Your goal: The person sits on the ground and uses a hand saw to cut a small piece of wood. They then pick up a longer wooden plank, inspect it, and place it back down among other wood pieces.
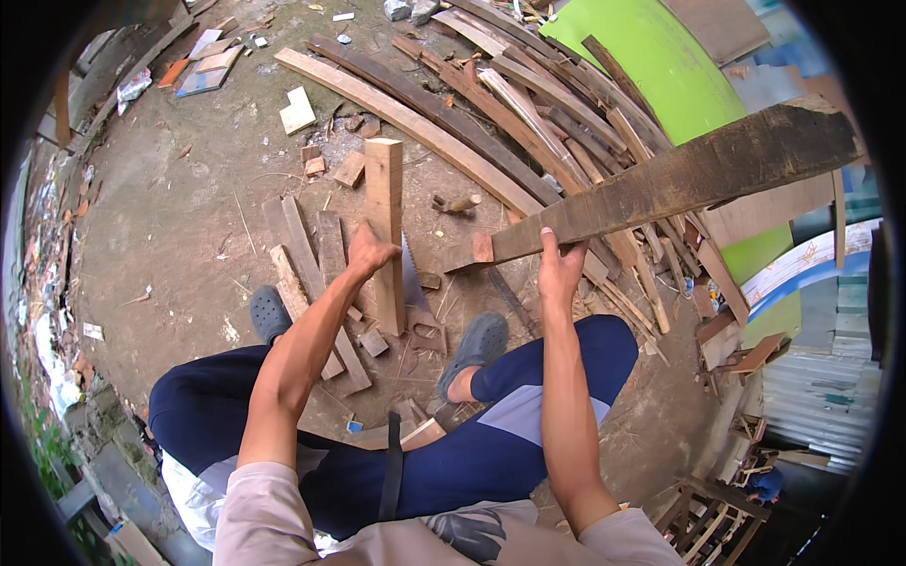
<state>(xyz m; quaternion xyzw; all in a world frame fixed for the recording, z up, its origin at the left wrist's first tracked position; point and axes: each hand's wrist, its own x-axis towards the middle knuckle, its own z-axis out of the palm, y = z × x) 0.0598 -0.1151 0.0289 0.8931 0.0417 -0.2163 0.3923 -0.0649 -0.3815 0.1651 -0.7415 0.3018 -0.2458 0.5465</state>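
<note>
My left hand (371,252) is closed round a short squared wooden post (383,189), which stands roughly upright in front of me. To its right, my right hand (561,269) grips a long, dark, weathered timber beam (689,174) from its near edge, thumb on the upper face. The beam slants up toward the far right. A small reddish wood block (482,247) shows at its left end; whether it is attached I cannot tell. Beside the post's foot lies a handsaw (427,330), its blade partly hidden behind the post.
Long planks (425,123) lie piled at the far right beside a bright green panel (651,66). Shorter boards (330,250) and offcuts are scattered on the dirt ground (179,245) near my feet. A corrugated metal sheet (812,406) stands at the right.
</note>
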